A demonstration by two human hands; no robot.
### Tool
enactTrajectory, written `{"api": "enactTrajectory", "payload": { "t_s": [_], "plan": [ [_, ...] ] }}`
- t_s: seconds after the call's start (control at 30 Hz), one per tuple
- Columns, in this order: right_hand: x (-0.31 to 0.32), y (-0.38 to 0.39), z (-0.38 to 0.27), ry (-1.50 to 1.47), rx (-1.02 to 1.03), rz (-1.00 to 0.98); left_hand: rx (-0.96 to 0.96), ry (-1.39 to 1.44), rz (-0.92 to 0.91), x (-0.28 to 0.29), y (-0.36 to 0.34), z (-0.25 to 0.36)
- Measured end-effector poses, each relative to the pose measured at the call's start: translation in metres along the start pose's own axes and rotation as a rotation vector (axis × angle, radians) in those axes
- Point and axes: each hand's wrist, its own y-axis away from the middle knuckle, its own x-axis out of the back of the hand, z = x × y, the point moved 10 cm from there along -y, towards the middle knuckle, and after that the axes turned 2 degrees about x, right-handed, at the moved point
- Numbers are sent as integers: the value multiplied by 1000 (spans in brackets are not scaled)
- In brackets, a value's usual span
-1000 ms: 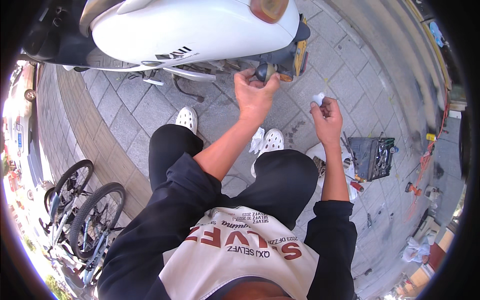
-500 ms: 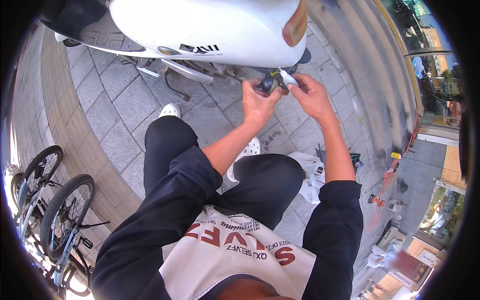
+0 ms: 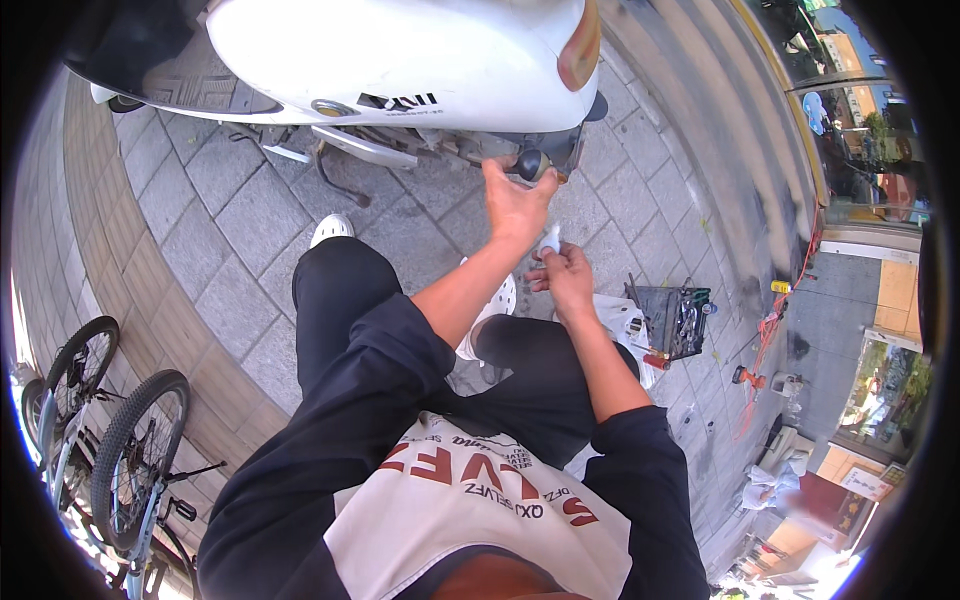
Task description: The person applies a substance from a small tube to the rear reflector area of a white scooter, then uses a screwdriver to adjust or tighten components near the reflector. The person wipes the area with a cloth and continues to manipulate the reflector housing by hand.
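Note:
At the low rear end of the white scooter (image 3: 400, 55), my left hand (image 3: 515, 205) is closed around a round, dark part (image 3: 533, 165). The fingers and thumb sit on either side of it, and I cannot tell whether it is fixed to the scooter. My right hand (image 3: 566, 278) is nearer to me, above the paving and beside my knee. It pinches a small white tube (image 3: 549, 240) between thumb and fingers, its narrow end pointing away from me.
A dark open tool tray (image 3: 675, 322) stands right of my knee beside a white plastic bag (image 3: 618, 318), with a red-handled tool (image 3: 656, 359) close by. Bicycles (image 3: 140, 460) are parked at left. Steps (image 3: 700, 120) rise at right, near an orange cord (image 3: 765, 370).
My right hand has drawn the white tube away from the dark part and back toward me. My left hand stays on the dark part. More of the tool tray shows.

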Motion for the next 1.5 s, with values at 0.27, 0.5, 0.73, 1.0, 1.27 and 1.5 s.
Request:
{"api": "enactTrajectory", "payload": {
  "t_s": [0.27,0.5,0.73,1.0,1.27,1.5],
  "plan": [
    [-101,-67,45,-84,331,-48,250,135,-98,-14,9,-11],
    [-139,-55,-35,-364,319,-3,114,-211,-84,0,11,6],
    [-133,-70,-25,-419,316,44,94,-202,-57,-10,9,-9],
    [-131,-71,-22,-441,317,61,153,-92,-83,-14,7,-18],
    [-125,-70,-13,-434,325,79,147,-24,-114,-19,6,-19],
    [-98,-68,12,-249,400,146,209,-3,-87,-19,11,-9]
  ]
}}
